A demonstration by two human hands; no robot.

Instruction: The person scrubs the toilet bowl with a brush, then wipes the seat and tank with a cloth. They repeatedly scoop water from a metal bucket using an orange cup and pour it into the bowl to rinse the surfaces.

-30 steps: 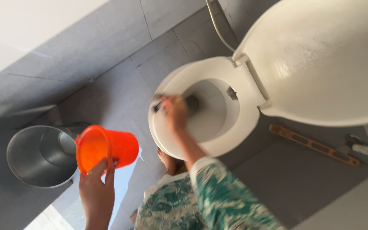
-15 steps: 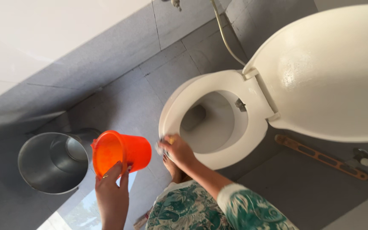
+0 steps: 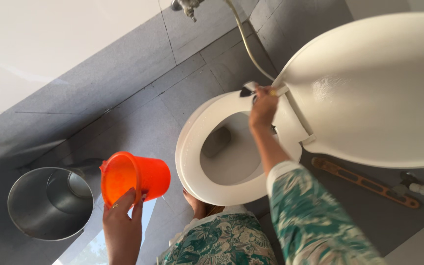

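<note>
The left hand [image 3: 121, 221] gripped the rim of an orange plastic mug [image 3: 134, 177], tipped on its side, right of a steel bucket [image 3: 45, 202] on the floor. The right hand [image 3: 263, 105] clenched a small scrubbing tool [image 3: 249, 89] against the far rim of the white toilet seat [image 3: 192, 147], beside the raised lid [image 3: 369, 88].

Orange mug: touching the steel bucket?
Apart. Head view shows bare grey floor between the orange mug, held in the left hand, and the steel bucket.

Orange mug [image 3: 136, 177], white toilet seat [image 3: 192, 147], grey floor tiles [image 3: 138, 118], teal floral sleeve [image 3: 315, 221]
</note>
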